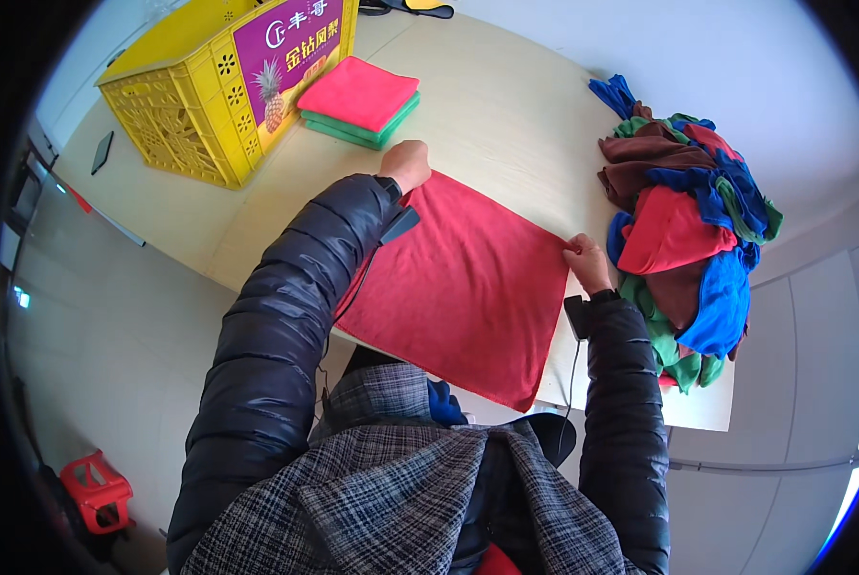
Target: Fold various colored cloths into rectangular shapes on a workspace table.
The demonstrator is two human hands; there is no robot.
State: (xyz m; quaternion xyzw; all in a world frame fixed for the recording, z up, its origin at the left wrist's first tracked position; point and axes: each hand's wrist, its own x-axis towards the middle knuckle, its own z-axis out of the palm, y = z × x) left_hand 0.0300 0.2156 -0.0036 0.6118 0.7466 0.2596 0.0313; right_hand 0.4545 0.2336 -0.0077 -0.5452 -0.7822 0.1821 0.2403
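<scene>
A red cloth point(468, 287) is spread out between my hands, its near edge hanging past the table's front edge. My left hand point(407, 165) is closed on its far left corner. At the far right corner, my right hand point(587, 262) pinches the fabric between thumb and fingers. Soft creases run across the cloth's right part. Just beyond my left hand lies a neat stack of folded cloths point(360, 94), red on top and green below. To the right of my right hand is a loose heap of cloths point(683, 220) in red, blue, green and brown.
A yellow plastic crate point(185, 115) with a purple pineapple label stands at the back left of the pale wooden table point(515, 115). A dark phone point(103, 152) lies near the left edge. On the floor at lower left is a red stool point(97, 491). Cables hang from both wrists.
</scene>
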